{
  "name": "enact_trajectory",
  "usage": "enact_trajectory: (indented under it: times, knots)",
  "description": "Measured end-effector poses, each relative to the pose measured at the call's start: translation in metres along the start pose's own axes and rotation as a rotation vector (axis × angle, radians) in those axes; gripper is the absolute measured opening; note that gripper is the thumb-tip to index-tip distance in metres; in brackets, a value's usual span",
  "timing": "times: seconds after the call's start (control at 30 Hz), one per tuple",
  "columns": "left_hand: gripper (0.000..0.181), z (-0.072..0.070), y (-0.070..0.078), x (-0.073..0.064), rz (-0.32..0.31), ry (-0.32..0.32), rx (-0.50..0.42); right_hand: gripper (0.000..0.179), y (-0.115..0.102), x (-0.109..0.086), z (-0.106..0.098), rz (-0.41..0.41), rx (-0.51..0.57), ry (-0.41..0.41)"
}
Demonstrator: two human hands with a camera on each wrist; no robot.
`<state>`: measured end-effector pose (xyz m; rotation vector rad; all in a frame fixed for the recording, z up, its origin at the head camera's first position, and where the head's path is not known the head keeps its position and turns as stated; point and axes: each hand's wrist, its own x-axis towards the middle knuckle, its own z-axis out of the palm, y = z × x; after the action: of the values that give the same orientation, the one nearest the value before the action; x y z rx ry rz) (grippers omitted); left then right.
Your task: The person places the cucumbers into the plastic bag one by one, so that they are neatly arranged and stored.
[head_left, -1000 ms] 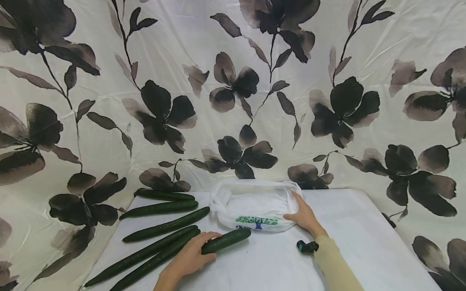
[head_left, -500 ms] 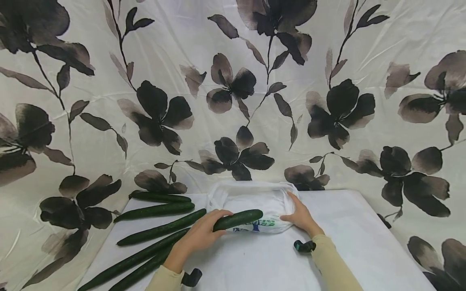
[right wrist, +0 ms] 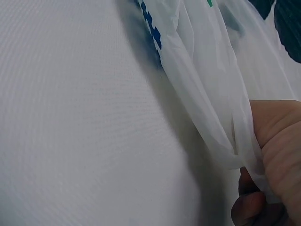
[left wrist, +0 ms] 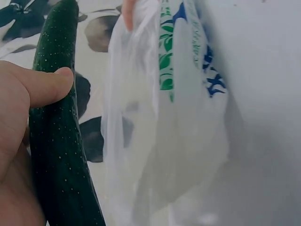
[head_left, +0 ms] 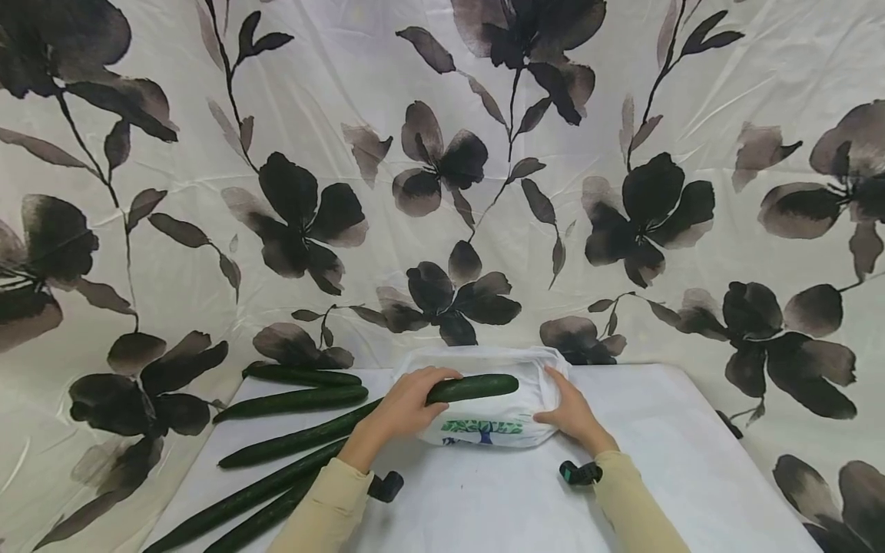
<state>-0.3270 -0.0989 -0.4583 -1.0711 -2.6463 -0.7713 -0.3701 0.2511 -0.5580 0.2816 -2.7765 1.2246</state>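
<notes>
My left hand (head_left: 408,407) grips a long dark green cucumber (head_left: 477,386) and holds it over the mouth of a white plastic bag (head_left: 515,432). In the left wrist view the thumb lies across the cucumber (left wrist: 61,155), and the bag (left wrist: 178,141) with its green and blue print is beside it. My right hand (head_left: 572,407) holds the bag's right edge. Bag film (right wrist: 211,108) passes between the thumb and fingers of that hand (right wrist: 277,146) in the right wrist view. The bag's mouth stands open towards the top.
Several more cucumbers (head_left: 290,403) lie fanned out on the left of the white table (head_left: 512,507). A flower-printed cloth (head_left: 442,207) hangs behind the table's back edge. Small black wrist cameras (head_left: 579,471) stick out from both sleeves.
My left hand has lifted the cucumber from the table and carried it up and to the right, over the bag. The right hand stays at the bag's edge.
</notes>
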Motion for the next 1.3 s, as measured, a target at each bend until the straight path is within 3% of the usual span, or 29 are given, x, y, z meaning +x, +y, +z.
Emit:
enact_trajectory:
  times: [0.3,0.47,0.6,0.83,1.07,1.3]
  knots:
    - [0.049,-0.012,-0.004,0.027,0.024,-0.024,0.108,0.105,-0.021,0.003,-0.001,-0.003,-0.118,-0.013]
    - [0.049,-0.021,-0.016,0.034,-0.004,-0.057,0.170,0.101,-0.033,0.005,0.006,-0.014,-0.122,-0.007]
    - [0.049,-0.021,-0.028,0.037,-0.015,-0.066,0.159,0.096,-0.040,0.007,0.007,-0.020,-0.145,-0.005]
    - [0.049,0.004,-0.036,0.051,-0.046,-0.038,0.144,0.089,-0.045,0.009,-0.007,-0.053,-0.209,0.007]
    - [0.048,0.045,-0.024,0.056,-0.042,-0.104,0.143,0.092,-0.034,-0.003,-0.017,-0.065,-0.232,-0.025]
    - [0.050,0.055,-0.025,0.058,-0.053,-0.046,0.149,0.091,-0.033,-0.003,-0.013,-0.138,-0.197,-0.020]
